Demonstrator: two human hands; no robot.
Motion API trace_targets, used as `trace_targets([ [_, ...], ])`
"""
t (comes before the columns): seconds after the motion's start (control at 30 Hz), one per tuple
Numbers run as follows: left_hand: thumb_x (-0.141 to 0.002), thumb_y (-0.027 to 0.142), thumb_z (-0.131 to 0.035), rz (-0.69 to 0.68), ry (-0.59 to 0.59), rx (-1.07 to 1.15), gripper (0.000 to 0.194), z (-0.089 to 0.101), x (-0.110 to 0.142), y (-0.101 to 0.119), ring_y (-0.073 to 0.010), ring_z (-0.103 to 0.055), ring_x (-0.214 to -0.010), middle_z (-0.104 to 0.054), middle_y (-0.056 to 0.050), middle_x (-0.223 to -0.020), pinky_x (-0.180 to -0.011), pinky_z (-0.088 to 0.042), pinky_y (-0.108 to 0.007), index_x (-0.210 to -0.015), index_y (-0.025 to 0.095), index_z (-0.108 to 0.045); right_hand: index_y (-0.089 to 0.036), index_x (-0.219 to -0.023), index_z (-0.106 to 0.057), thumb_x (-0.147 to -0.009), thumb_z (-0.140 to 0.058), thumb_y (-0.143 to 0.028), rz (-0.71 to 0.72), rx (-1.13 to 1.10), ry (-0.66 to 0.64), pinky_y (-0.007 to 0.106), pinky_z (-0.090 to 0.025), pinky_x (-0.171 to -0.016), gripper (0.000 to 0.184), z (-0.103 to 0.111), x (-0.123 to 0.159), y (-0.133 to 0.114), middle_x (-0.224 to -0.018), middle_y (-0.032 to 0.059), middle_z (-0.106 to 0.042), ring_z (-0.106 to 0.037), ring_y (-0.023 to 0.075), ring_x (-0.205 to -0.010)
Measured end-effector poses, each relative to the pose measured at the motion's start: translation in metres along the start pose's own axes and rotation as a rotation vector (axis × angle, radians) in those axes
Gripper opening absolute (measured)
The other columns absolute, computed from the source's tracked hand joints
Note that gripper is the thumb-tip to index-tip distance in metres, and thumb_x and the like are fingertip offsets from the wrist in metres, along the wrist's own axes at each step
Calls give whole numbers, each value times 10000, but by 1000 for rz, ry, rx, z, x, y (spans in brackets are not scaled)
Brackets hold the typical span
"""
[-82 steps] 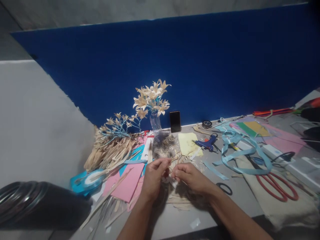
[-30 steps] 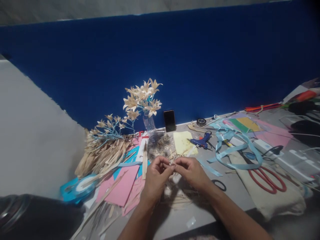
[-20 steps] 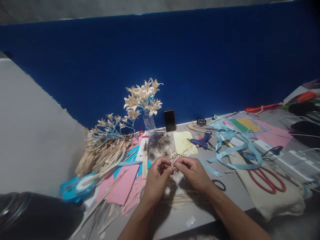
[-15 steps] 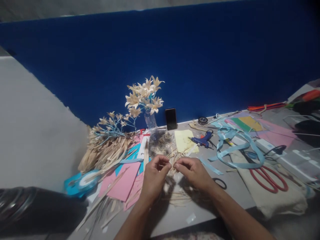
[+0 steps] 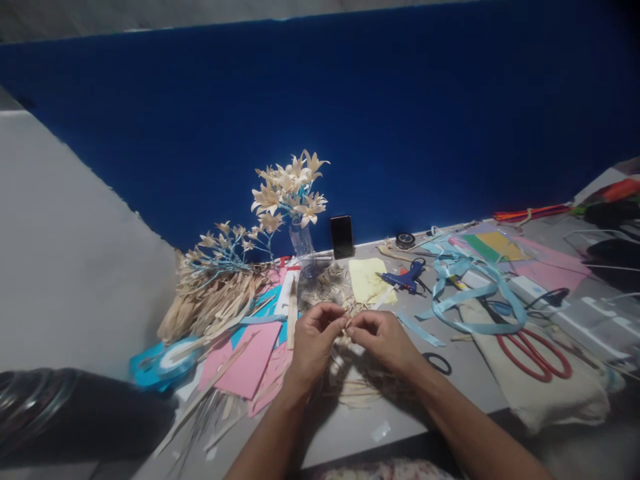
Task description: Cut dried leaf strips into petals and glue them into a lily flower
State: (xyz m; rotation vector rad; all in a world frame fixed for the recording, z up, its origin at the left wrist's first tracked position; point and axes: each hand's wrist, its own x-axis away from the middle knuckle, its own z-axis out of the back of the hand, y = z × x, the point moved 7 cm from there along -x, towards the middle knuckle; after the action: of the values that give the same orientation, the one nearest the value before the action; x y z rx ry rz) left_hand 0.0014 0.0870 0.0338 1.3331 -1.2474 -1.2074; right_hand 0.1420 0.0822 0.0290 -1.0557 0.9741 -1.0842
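Observation:
My left hand [image 5: 317,337] and my right hand [image 5: 377,337] meet over the middle of the table, thumbs and index fingers pinched close together. Whatever lies between the fingertips is too small and hidden to name. Beneath and behind them are pale dried husk scraps [image 5: 357,393], strewn over the tabletop. Beyond the hands, cream husk flowers [image 5: 290,187] on blue stems stand in a clear vase [image 5: 303,247]. More such flowers [image 5: 220,250] rest on a bundle of dried husks [image 5: 200,313] at the left.
A blue glue gun [image 5: 406,277] lies by yellow paper [image 5: 370,277]. Light blue ribbon [image 5: 480,329], red-handled scissors [image 5: 540,363] and a cloth [image 5: 555,400] lie at right. Pink sheets [image 5: 247,360] and a ribbon roll [image 5: 170,363] lie left. A phone [image 5: 342,237] leans on the wall.
Both hands have risen slightly and their fingertips have drawn closer together, still pinched. The things on the table have not moved visibly.

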Motion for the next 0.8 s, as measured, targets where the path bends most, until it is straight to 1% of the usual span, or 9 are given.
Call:
trace_targets([
  [0.1,-678,213,-796,11,30,25,154,-1,-1,-3,-155,-619,-689,-690,-11,-729,-659,-489,-270,-783,169,-694,-171,-645,-650,-765,-642,-312,-14,9,34,225,-349,-502,185,0,1,2,-577,-22,-569,-449,118,-540],
  [0.2,-650,183,-803,26,28,32,170,-2,-5,-5,-153,-625,-699,-689,-12,-727,-671,-488,-265,-774,161,-687,-171,-638,-645,-750,-640,-307,-24,2,46,223,-340,-495,176,0,1,5,-562,-28,-548,-434,113,-530],
  [0.27,-648,168,-791,36,24,47,195,-3,-7,-6,-151,-626,-701,-698,-16,-761,-670,-488,-263,-809,164,-681,-169,-633,-646,-739,-642,-296,-31,-7,53,224,-346,-497,166,0,0,6,-563,-24,-556,-442,114,-533],
  [0.33,-692,187,-761,17,67,49,194,-1,-5,-5,-143,-611,-679,-689,-6,-782,-650,-481,-260,-863,179,-669,-167,-646,-658,-737,-645,-291,-28,-28,71,227,-375,-516,155,0,0,6,-590,-11,-595,-477,122,-551],
  [0.43,-792,240,-703,-132,134,-80,59,6,5,6,-153,-589,-694,-636,4,-757,-663,-473,-271,-812,198,-667,-167,-677,-677,-744,-645,-295,-1,-38,124,232,-401,-533,148,3,1,5,-617,2,-631,-514,133,-571],
  [0.5,-823,250,-691,-277,113,-253,78,4,15,16,-178,-597,-762,-627,-15,-779,-708,-474,-288,-762,203,-703,-166,-690,-687,-751,-646,-290,19,-17,148,229,-387,-520,145,3,2,4,-600,-3,-617,-502,132,-558],
  [0.6,-846,222,-673,-411,99,-443,96,2,29,23,-203,-615,-834,-650,-39,-847,-750,-475,-308,-838,226,-769,-169,-706,-697,-774,-639,-281,55,25,163,232,-381,-527,143,1,4,2,-602,-5,-611,-500,133,-559],
  [0.7,-862,207,-650,-398,122,-463,130,5,33,21,-208,-630,-855,-667,-44,-873,-764,-481,-310,-886,235,-775,-174,-708,-690,-791,-624,-272,103,52,171,236,-392,-540,145,-2,6,-2,-621,2,-624,-514,137,-570],
  [0.8,-837,228,-681,-269,120,-377,64,8,28,11,-197,-635,-801,-680,-35,-833,-725,-487,-297,-827,214,-744,-172,-699,-682,-791,-623,-257,144,70,182,237,-388,-538,139,-5,6,-4,-617,2,-624,-513,136,-565],
])
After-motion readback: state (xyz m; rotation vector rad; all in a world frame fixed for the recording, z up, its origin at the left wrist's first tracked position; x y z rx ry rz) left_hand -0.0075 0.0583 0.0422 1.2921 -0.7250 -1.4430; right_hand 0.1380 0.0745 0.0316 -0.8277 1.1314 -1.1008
